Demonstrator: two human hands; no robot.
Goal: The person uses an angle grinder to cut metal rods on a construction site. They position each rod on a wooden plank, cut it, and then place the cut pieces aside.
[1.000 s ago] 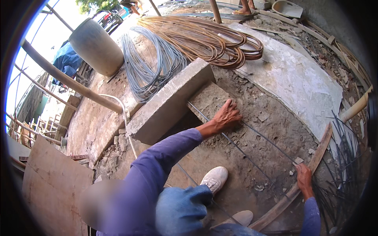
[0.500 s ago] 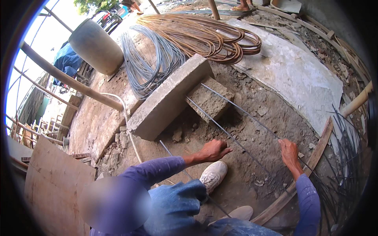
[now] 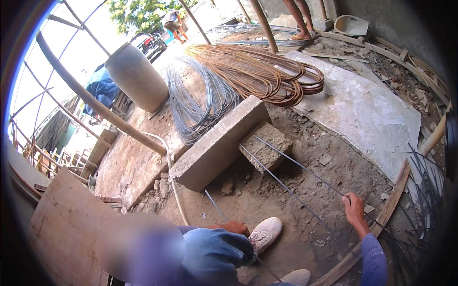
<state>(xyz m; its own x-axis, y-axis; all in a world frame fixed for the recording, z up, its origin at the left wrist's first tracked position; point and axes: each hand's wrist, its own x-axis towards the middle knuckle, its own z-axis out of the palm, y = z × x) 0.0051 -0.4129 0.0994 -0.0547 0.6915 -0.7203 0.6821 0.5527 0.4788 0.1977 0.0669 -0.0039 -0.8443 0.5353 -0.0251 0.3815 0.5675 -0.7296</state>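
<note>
My right hand (image 3: pixel 354 208) is closed round a thin steel rod (image 3: pixel 305 170), which runs from the top of a rough concrete block (image 3: pixel 268 143). A second thin rod (image 3: pixel 281 183) lies alongside it, also resting on that block. Low by my shoe, my left hand (image 3: pixel 234 227) is at a third rod (image 3: pixel 213 201), partly behind my raised knee (image 3: pixel 217 248); its fingers are hidden. The far end of this third rod lies just in front of a long concrete beam (image 3: pixel 222 145). My white shoe (image 3: pixel 267 231) stands to the right of the left hand.
Coils of grey wire (image 3: pixel 202 105) and rusty bars (image 3: pixel 267 71) lie behind the beam, with a barrel (image 3: pixel 136 78) at left. A pale sheet (image 3: pixel 358 105) covers ground at right. A wooden plank (image 3: pixel 381 214) and dark rods (image 3: pixel 422 205) lie near my right arm. Other people stand far back.
My left hand has moved down and left from open ground to the third rod, behind my knee. My right hand keeps its hold. The whole view has shifted, showing more of the background.
</note>
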